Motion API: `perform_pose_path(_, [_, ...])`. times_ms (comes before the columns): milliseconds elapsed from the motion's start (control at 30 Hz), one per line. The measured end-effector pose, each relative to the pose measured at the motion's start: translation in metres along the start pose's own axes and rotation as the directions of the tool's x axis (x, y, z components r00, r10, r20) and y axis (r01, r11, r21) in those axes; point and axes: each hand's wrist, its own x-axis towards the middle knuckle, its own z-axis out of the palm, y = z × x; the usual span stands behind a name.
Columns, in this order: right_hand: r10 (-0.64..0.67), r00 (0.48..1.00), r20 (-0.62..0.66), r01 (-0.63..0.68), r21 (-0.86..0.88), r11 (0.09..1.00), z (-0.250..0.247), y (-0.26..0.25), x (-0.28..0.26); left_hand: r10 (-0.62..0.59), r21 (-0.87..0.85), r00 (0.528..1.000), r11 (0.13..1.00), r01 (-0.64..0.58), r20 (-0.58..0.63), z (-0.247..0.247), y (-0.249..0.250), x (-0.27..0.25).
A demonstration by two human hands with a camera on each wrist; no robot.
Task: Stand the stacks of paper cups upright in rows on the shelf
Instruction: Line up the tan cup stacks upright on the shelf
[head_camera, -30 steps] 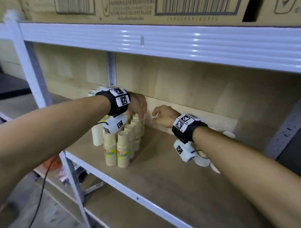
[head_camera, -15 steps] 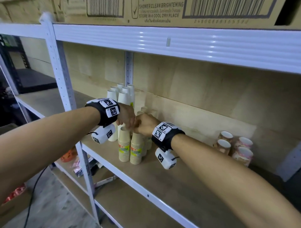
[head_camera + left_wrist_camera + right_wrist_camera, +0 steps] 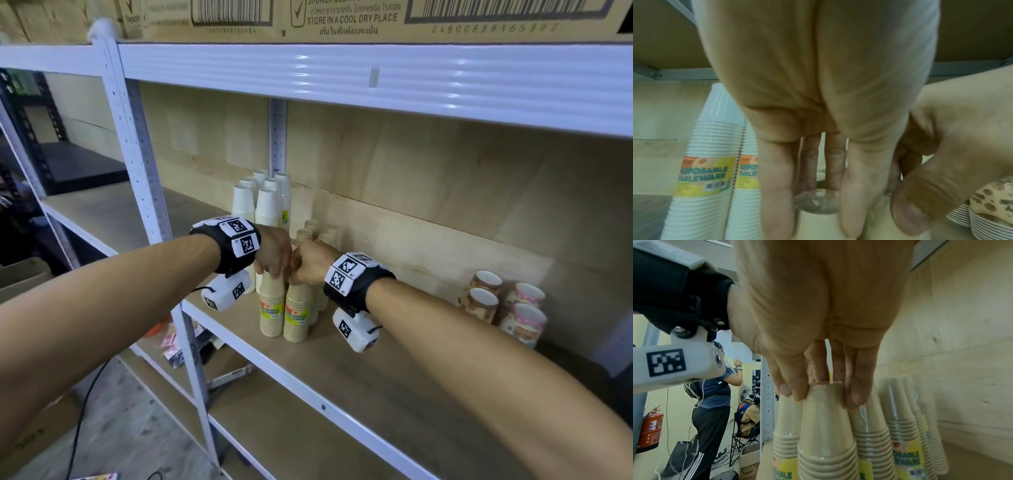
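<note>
Beige paper cup stacks stand upright in two rows on the wooden shelf. My left hand holds the top of the front left beige stack. In the left wrist view its fingers straddle that plastic-wrapped top. My right hand grips the top of the front right beige stack, knuckles almost touching the left hand. In the right wrist view its fingers pinch the stack's tip. Taller white cup stacks stand upright behind, to the left.
Short patterned cups sit against the back panel to the right. The upper shelf beam hangs low overhead, and a white post stands at the left. Bare shelf lies between the beige rows and the patterned cups. People are behind the rack.
Both hands have come forward from the back of the beige rows onto the two front stacks. The right hand has closed in beside the left. Over the last half second they barely moved.
</note>
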Motion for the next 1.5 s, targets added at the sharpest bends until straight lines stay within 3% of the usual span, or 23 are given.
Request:
perform_pose_path(200, [-0.008, 0.998, 0.066, 0.009, -0.016, 1.0, -0.013, 0.007, -0.005, 0.019, -0.007, 1.0, 1.0, -0.019, 0.012, -0.006, 0.014, -0.002])
perform_pose_path(433, [0.088, 0.988, 0.13, -0.08, -0.065, 0.995, -0.04, 0.031, -0.016, 0.107, 0.035, 0.993, 0.993, -0.109, 0.042, -0.022, 0.049, 0.005])
perform_pose_path(533, [0.193, 0.973, 0.13, -0.18, -0.102, 0.978, -0.053, 0.05, -0.019, 0.168, 0.048, 0.984, 0.984, -0.17, 0.056, -0.032, 0.067, 0.012])
perform_pose_path(700, [0.31, 0.948, 0.074, -0.303, -0.097, 0.948, -0.07, 0.086, -0.024, 0.25, 0.005, 0.968, 0.968, -0.25, -0.008, -0.05, 0.095, 0.028])
perform_pose_path(967, [0.438, 0.888, -0.142, -0.45, -0.062, 0.891, -0.083, 0.138, -0.027, 0.341, 0.05, 0.925, 0.94, -0.338, -0.169, -0.06, 0.136, 0.085])
perform_pose_path(1133, [0.509, 0.82, -0.26, -0.534, -0.029, 0.845, -0.083, 0.168, -0.016, 0.37, 0.034, 0.87, 0.924, -0.38, -0.326, -0.065, 0.149, 0.125])
perform_pose_path(1200, [0.537, 0.79, -0.297, -0.562, -0.001, 0.827, -0.081, 0.179, -0.012, 0.375, 0.05, 0.864, 0.923, -0.382, -0.335, -0.067, 0.156, 0.138])
perform_pose_path(1500, [0.514, 0.805, -0.294, -0.517, 0.074, 0.853, -0.078, 0.204, 0.006, 0.386, 0.146, 0.857, 0.923, -0.357, -0.343, -0.066, 0.182, 0.172])
